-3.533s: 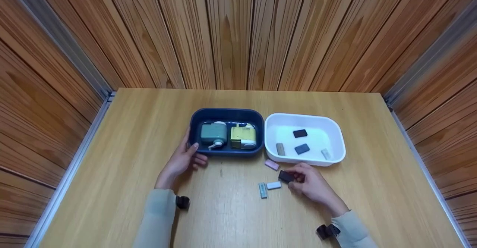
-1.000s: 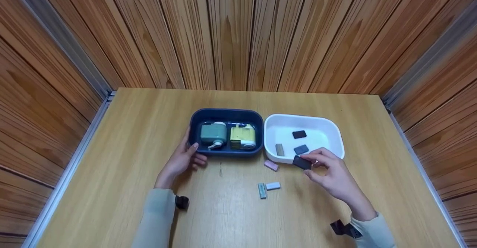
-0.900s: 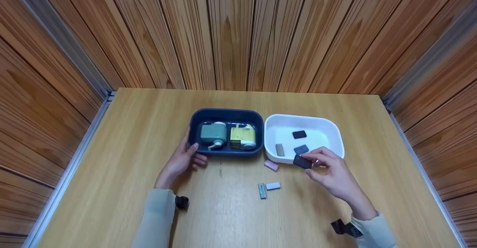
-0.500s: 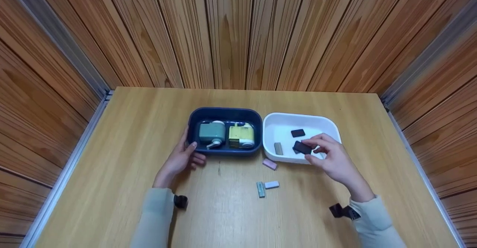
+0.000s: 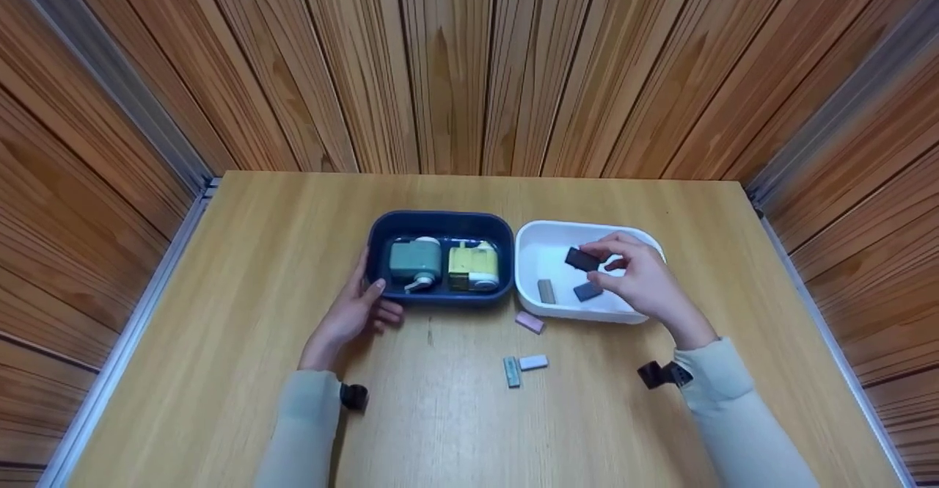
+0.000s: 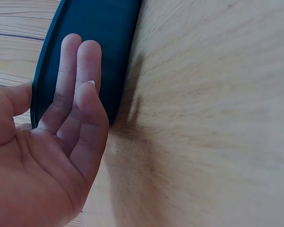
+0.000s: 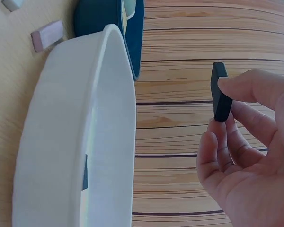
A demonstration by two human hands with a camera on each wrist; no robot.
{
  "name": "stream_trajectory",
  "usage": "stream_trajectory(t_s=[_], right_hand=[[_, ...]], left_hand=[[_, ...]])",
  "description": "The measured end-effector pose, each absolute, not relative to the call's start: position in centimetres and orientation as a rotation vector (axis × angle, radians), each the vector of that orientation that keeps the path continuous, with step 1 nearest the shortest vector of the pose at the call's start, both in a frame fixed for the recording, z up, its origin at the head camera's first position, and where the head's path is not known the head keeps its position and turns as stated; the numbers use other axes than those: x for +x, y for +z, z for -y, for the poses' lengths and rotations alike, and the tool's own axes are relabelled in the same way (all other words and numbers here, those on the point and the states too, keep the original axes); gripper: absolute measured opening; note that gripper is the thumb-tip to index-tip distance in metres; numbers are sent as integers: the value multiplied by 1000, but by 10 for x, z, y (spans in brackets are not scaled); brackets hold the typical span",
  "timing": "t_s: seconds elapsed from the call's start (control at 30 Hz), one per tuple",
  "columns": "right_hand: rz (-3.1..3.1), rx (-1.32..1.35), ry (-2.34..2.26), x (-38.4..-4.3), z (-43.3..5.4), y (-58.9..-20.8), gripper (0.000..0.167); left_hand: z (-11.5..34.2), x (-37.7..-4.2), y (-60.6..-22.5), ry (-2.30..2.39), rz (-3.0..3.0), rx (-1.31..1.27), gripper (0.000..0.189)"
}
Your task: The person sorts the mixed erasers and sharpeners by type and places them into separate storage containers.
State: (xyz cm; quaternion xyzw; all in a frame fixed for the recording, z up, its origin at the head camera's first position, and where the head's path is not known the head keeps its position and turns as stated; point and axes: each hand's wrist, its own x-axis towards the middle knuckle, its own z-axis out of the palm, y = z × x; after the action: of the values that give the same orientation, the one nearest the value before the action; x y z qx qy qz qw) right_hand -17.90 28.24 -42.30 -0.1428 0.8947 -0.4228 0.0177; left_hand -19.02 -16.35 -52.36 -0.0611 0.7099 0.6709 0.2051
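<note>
Head: right hand (image 5: pixel 632 274), pinching black block (image 5: pixel 579 258), advanced across white tub (image 5: pixel 587 312); relaxed left hand (image 5: pixel 351 315) touches navy tub (image 5: pixel 441 216).

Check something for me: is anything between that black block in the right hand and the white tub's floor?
Nothing visible obstructs it: the right hand holds the black block above the open white tub. A blue-grey block and a grey-brown block lie on its floor nearby; the spot directly beneath is hidden.
</note>
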Motion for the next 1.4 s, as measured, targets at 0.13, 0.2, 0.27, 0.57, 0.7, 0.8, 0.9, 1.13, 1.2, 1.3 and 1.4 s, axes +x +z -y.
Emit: stream_trajectory(t_s=[0.13, 0.2, 0.27, 0.57, 0.7, 0.8, 0.9, 1.13, 1.2, 1.3, 1.4], right_hand=[[-2762, -404, -1303, -191, -278, -419, 36], [-2752, -371, -1297, -197, -277, -418, 37], [-2743, -332, -1286, -203, -276, -417, 38], [-2698, -281, -1298, -220, -272, -417, 39], [-2674, -265, -1314, -224, -272, -419, 39], [-2668, -258, -1317, -225, -272, -421, 40], [-2676, -252, -1317, -225, -274, -423, 41], [-2684, -203, -1314, -224, -277, -427, 41], [-2683, -206, -1328, -225, -278, -429, 41], [-2672, -214, -1359, -225, -280, -432, 42], [-2637, -204, -1379, -225, -282, -435, 46]], left_hand=[[164, -190, -523, 1881, -1970, -173, 64], [164, -190, -524, 1880, -1968, -160, 63], [164, -190, -524, 1880, -1967, -153, 63], [165, -190, -525, 1892, -1965, -137, 63], [166, -190, -525, 1902, -1956, -142, 63], [166, -191, -526, 1894, -1958, -141, 63], [166, -191, -525, 1886, -1961, -140, 63], [165, -190, -522, 1882, -1971, -157, 62], [165, -190, -522, 1881, -1979, -145, 63], [164, -190, -523, 1882, -1982, -142, 63], [164, -190, -523, 1873, -1977, -155, 63]])
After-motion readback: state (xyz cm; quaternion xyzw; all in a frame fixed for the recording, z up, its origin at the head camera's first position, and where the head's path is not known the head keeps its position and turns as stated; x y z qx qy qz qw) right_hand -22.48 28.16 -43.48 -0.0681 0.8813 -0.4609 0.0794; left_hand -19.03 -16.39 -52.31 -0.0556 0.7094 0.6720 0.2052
